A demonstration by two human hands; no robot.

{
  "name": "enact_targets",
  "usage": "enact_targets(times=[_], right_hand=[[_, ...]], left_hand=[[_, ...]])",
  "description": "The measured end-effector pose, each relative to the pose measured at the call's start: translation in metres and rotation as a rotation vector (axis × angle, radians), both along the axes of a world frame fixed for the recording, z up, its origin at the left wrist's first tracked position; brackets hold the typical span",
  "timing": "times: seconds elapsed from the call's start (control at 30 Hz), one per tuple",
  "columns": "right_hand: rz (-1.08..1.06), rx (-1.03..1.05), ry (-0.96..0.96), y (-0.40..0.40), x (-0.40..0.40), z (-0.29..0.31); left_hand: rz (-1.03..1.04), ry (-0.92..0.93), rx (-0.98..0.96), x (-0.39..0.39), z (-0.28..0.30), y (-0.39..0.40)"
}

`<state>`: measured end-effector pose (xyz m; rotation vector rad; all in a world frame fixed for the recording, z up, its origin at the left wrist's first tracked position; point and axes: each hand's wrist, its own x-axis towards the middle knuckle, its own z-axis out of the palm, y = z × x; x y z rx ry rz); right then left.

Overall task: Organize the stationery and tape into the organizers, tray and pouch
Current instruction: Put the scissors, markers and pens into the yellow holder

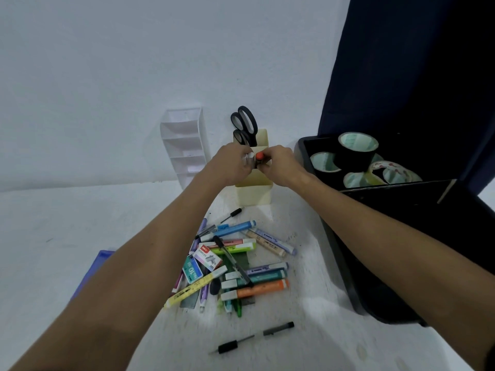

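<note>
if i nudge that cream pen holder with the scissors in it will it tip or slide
The cream pen holder looks tall and narrow, so a high push may tip it. The scissors stick out above the rim, probably making it top-heavy. It looks like light plastic, so a low push should slide it.

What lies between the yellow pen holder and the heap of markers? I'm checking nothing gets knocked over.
In the head view, one black pen lies on the white table between the yellow pen holder and the heap of markers; otherwise bare.

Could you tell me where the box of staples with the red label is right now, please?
In the head view, the staples box lies on the white table, at the left of the loose pile of highlighters, just above the teal staples box and between the person's forearms.
</note>
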<state>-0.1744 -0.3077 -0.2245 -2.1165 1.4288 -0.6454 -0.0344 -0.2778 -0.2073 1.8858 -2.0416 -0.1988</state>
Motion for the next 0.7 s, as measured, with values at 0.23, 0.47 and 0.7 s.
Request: enact_targets(times=[0.23,0.47,0.7], right_hand=[[-0.017,-0.029,-0.048,0.016,-0.005,0.004],[0.120,-0.072,0.008,0.054,0.003,0.008],[0.410,0.120,0.230,0.100,0.030,-0.002]], left_hand=[[-0.007,0.039,-0.006,0.008,0.002,0.017],[0.148,0.035,-0.016,0.052,-0.008,0.060],[0.108,-0.064,0.342,0.083,-0.035,0.097]])
